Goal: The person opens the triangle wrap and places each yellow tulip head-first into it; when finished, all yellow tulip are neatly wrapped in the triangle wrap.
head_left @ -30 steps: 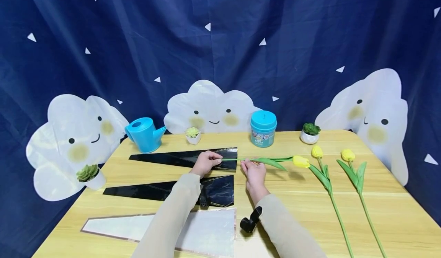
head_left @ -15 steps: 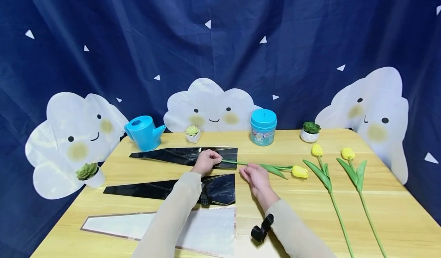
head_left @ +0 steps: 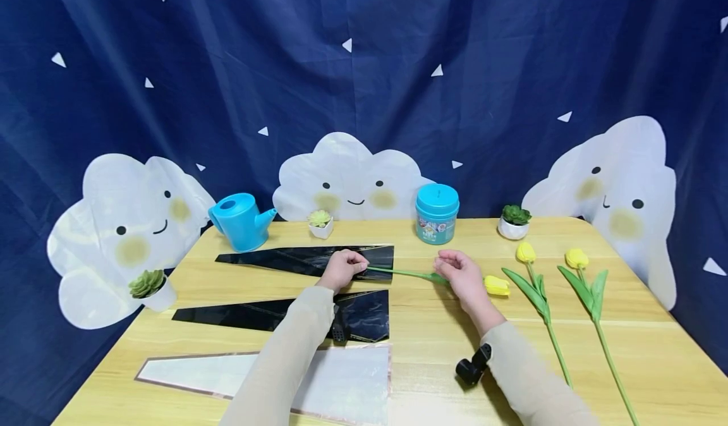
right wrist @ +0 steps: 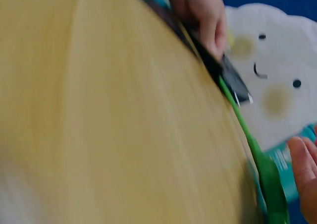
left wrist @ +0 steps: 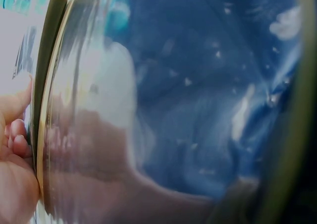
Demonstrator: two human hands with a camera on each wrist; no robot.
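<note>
In the head view my left hand [head_left: 341,269] lies over the wide end of the far black flower sleeve [head_left: 284,259] and pinches the lower stem of a yellow artificial tulip [head_left: 497,286]. The stem runs rightward past the sleeve's edge; its end is hidden behind my fingers. My right hand [head_left: 463,280] is above the tulip's leaves, partly covering them, with nothing gripped. Right wrist view: the fingers [right wrist: 300,159] of that hand are apart from the green stem [right wrist: 238,112]. Glossy film [left wrist: 173,110] fills most of the left wrist view.
A second black sleeve [head_left: 364,312] and a white sleeve [head_left: 347,382] lie nearer. Two more tulips [head_left: 526,253] [head_left: 577,259] lie right. Along the back stand a blue watering can [head_left: 237,224], a teal tub [head_left: 436,214] and small potted succulents [head_left: 514,222].
My right hand has let go of the tulip's stem and moved right, over the leaves. The flower end has sunk lower. My left hand has stayed in place; the far sleeve briefly bulged, then flattened.
</note>
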